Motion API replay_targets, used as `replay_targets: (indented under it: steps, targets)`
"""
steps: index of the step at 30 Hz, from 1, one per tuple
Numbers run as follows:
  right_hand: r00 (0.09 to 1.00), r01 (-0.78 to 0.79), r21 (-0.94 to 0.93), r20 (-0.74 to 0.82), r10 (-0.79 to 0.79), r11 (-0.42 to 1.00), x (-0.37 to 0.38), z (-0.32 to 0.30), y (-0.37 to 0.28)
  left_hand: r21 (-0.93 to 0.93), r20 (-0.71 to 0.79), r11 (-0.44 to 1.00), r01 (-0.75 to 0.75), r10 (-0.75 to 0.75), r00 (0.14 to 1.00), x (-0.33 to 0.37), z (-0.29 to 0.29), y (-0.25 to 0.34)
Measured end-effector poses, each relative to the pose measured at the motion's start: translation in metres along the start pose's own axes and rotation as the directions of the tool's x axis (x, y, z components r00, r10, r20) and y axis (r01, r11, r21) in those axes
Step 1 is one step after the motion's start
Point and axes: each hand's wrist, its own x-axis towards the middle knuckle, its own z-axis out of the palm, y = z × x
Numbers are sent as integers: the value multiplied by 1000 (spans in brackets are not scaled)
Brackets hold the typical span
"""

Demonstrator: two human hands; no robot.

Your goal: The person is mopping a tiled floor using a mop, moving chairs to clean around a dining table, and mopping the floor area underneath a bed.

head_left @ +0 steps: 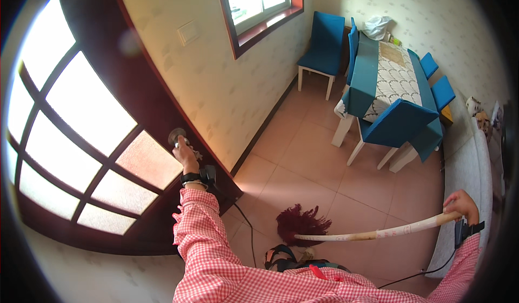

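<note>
My left hand (185, 154) is closed on the round metal knob (177, 135) of a dark red-brown door (157, 95) with frosted glass panes. Out to the right, my right hand (462, 206) grips the upper end of a mop (373, 235) with a long whitish handle. The handle slants down to the left, and its dark red strand head (300, 224) rests on the tiled floor just ahead of my feet. Both wrists carry dark strapped devices with cables.
A dining table (365, 95) with a teal and patterned cloth stands at the far right, blue-covered chairs (397, 122) around it. A white plastic bag (377, 27) lies on the table. A window (259, 6) opens in the left wall. Along the right edge runs a grey-covered piece (465, 179).
</note>
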Motion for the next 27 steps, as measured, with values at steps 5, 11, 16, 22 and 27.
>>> replay_targets:
  steps: [5,11,16,22,27]
  targets:
    - [998,-49,-17,-43,48,999,-2,4,-5,-63,-29,997,36,-38,999,49,6,-2]
    - [993,-55,29,-104,58,998,-16,13,-33,-152,-132,987,60,-80,988,85,23,5]
    - [992,-61,-66,-110,53,996,-27,18,-63,-190,-179,982,0,-34,983,97,29,1]
    - [976,-39,-51,-218,27,998,-36,29,-79,-115,-235,990,80,-105,966,106,29,8]
    - [960,-142,-96,-255,113,985,-55,42,-76,-83,-196,991,109,-123,973,117,20,7]
